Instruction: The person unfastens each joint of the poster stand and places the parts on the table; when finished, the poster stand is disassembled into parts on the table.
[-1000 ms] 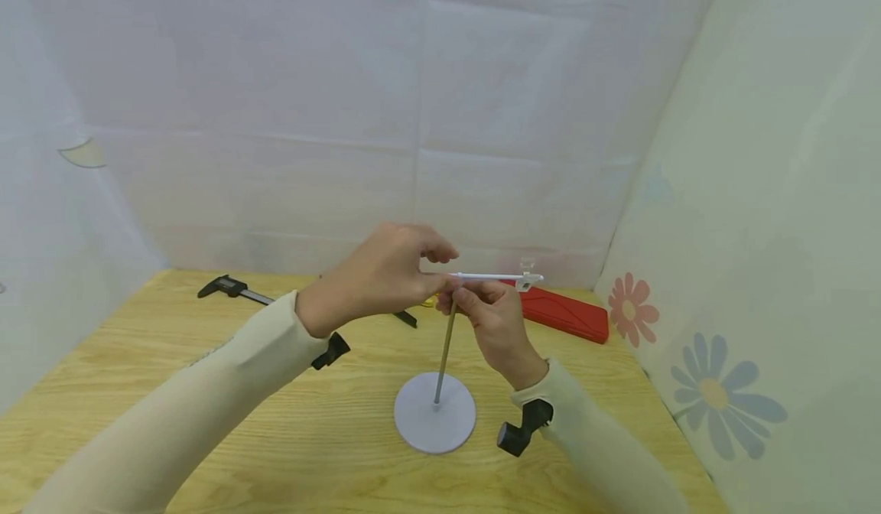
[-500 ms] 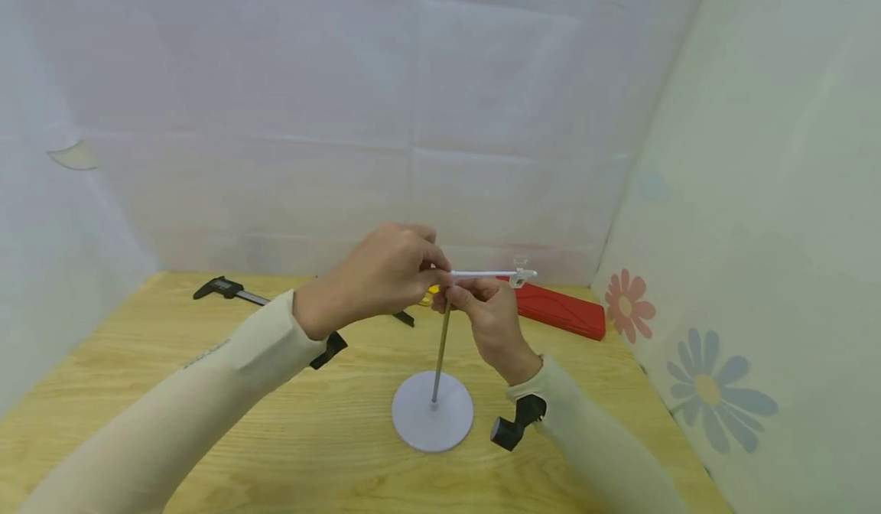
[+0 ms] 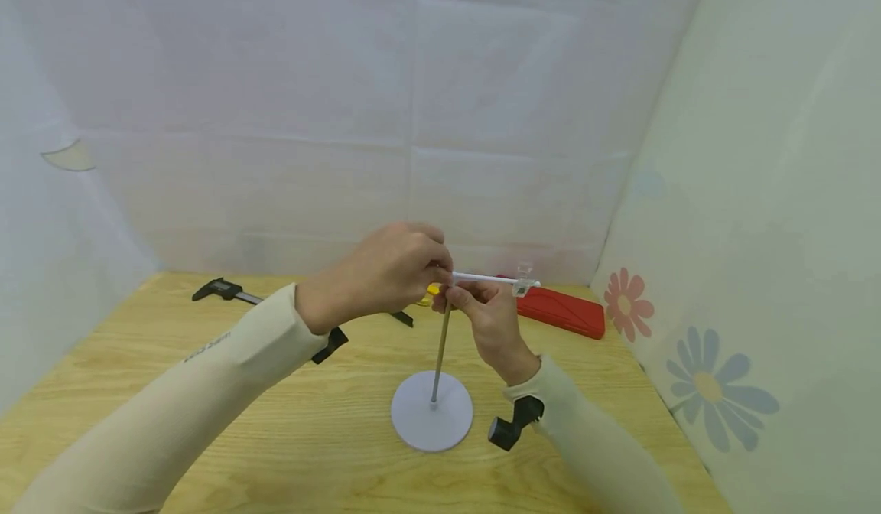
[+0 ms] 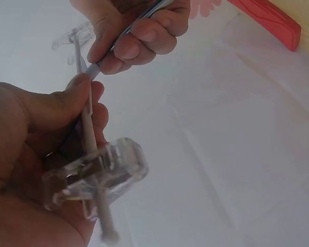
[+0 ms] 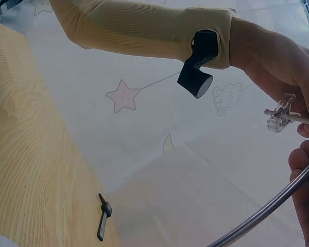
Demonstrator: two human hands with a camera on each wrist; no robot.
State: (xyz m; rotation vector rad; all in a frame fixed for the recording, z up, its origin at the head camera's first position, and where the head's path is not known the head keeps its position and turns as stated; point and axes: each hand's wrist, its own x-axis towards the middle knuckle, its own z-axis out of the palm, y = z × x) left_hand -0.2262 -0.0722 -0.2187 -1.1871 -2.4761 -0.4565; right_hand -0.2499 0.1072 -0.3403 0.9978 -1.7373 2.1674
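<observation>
Narrowed to a pinch, the person's left grip [image 3: 385, 273] holds a white crossbar [image 3: 485, 277] close to its middle, and the bar's near end carries a clear clip [image 4: 131, 159] that shows only from the left wrist. Out of those fingertips the bar runs off to the right, its long axis nearly level across the person's front. Just under the fingertips stands a metal rod [image 3: 442, 346], roughly upright, its foot in a round white base [image 3: 432, 431] on the worktop [image 3: 310, 437]. From where I stand, the coming move seems to turn on this crossing: bar and rod meet at about a right angle, both hands right beside it. Fingers cover the joint, so I can't tell whether the bar is seated. Next along, the right grip [image 3: 490, 323] is curled round the rod just below the bar, likely steadying it. Beyond that hand the bar ends at a second clip [image 3: 525, 286], with a red case [image 3: 560, 313] lying behind.
</observation>
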